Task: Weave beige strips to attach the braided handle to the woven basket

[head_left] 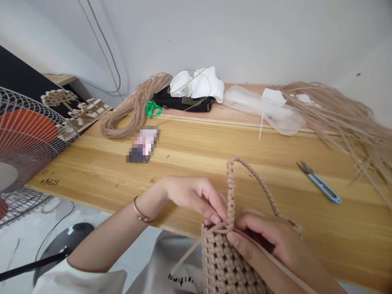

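A small woven beige basket (pixel 225 265) with a braided arched handle (pixel 245 179) sits in my lap at the table's near edge. My left hand (pixel 196 198) pinches the rim where the handle joins, fingers closed on the weave. My right hand (pixel 272 241) grips the rim on the other side, with its thumb pressing a flat beige strip (pixel 188 255) that trails down to the left and across my wrist. A rose-gold bangle (pixel 139 212) circles my left wrist.
On the wooden table (pixel 196 151) lie blue thread snips (pixel 321 188), a phone (pixel 142 145), a coiled strip bundle (pixel 134 110), loose strips (pixel 346 118), a plastic bag (pixel 263 108), and a black pouch (pixel 183 102) under white cloth. A fan (pixel 27 139) stands left.
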Motion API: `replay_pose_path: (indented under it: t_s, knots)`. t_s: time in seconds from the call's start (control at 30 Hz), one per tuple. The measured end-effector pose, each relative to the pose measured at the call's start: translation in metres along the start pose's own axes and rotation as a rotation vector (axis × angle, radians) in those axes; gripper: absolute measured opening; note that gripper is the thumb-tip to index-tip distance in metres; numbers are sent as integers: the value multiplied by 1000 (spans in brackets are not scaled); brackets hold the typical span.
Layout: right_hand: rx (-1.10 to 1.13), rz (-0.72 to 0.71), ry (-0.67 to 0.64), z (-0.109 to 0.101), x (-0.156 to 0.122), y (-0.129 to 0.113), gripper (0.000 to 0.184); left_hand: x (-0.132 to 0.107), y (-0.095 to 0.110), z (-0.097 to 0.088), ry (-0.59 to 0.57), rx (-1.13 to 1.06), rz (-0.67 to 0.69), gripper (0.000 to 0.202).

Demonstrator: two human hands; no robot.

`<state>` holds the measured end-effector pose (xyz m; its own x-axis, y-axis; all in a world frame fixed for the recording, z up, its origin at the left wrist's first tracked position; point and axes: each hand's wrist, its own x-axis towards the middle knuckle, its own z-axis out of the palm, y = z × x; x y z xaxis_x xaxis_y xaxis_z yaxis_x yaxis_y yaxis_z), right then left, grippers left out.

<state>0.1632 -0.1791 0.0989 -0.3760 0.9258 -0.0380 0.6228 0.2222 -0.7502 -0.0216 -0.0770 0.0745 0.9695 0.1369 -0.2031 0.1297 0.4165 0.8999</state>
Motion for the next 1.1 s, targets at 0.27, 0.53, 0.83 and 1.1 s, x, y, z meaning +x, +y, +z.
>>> replay_pose_path:
  t_s: [0.27,0.53,0.83,1.1]
  knots:
    - [97,16,-106,-1,0,5,26,7,-9,-1,21,106,126,27]
    - [96,23,-137,-2,1,5,27,10,-21,-7,-11,140,162,29]
    - [79,75,-140,-4,1,-3,22,20,-12,-7,-95,73,191,13]
    - [95,101,-189,-6,-2,2,20,12,-8,9,92,188,220,7]
